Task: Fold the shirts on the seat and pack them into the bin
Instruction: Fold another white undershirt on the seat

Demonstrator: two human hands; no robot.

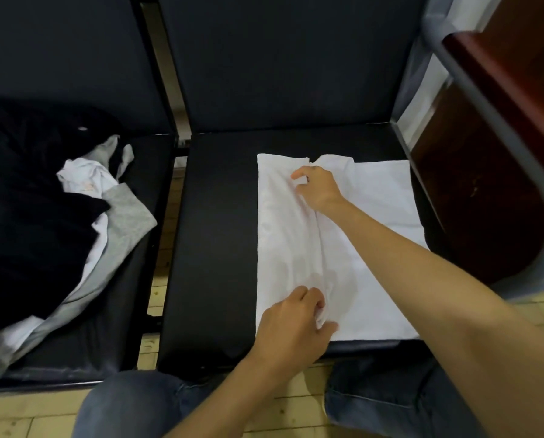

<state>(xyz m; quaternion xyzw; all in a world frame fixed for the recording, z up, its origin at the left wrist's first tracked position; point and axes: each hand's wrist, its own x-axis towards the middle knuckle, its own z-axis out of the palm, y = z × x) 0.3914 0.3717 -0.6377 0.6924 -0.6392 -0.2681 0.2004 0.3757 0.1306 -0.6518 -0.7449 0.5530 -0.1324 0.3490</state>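
Observation:
A white shirt (378, 222) lies flat on the black seat (220, 232) in front of me, its left part folded over toward the middle. My left hand (296, 324) pinches the folded edge near the seat's front. At the far end of the same fold, my right hand (318, 188) pinches the cloth near the collar. A pile of unfolded shirts (43, 216), black, grey and white, lies on the seat to the left. The bin (447, 30) shows only as a grey rim at the upper right.
A gap with a metal frame bar (166, 74) separates the two seats. A dark red wooden panel (491, 172) stands close to the right of the seat. My knees in jeans (131, 403) are at the seat's front edge, over a yellow tiled floor.

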